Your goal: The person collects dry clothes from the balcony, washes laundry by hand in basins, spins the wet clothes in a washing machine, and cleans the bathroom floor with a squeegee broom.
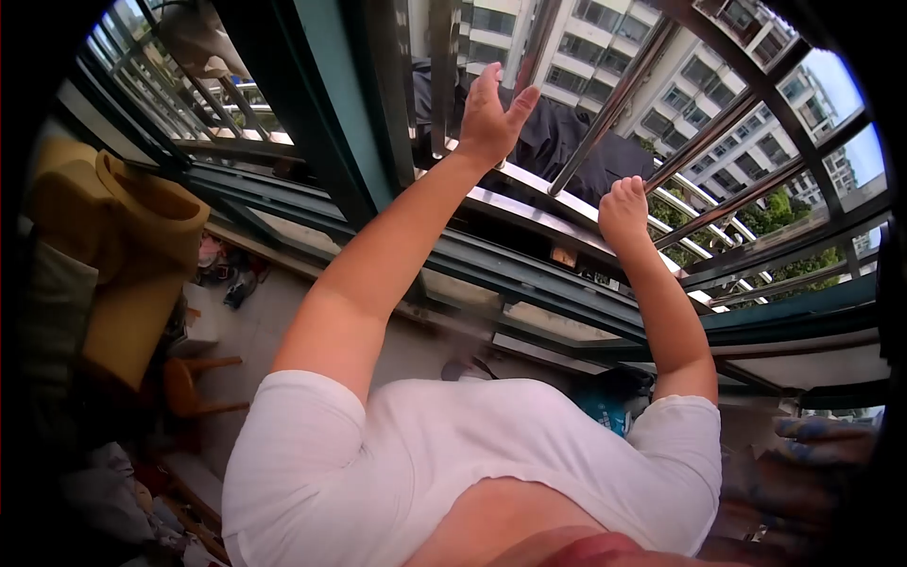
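A dark cloth [557, 142] lies bunched and creased along the outer side of the metal window bars [619, 90]. My left hand [489, 121] is raised beside the bars in front of its left part, thumb and fingers apart, with nothing seen in the grasp. At the cloth's right end, my right hand [624, 213] is closed, the fingers curled over at its edge; the fingertips are partly hidden. Both arms reach out across the green window frame [529, 288] above the silver lower rail [539, 215].
On the left hangs a yellow padded item [132, 246], above a wooden stool [194, 383] and some shoes [241, 283] on the floor. A teal bag [605, 411] sits below my right arm. Apartment buildings [727, 123] stand outside, beyond the bars.
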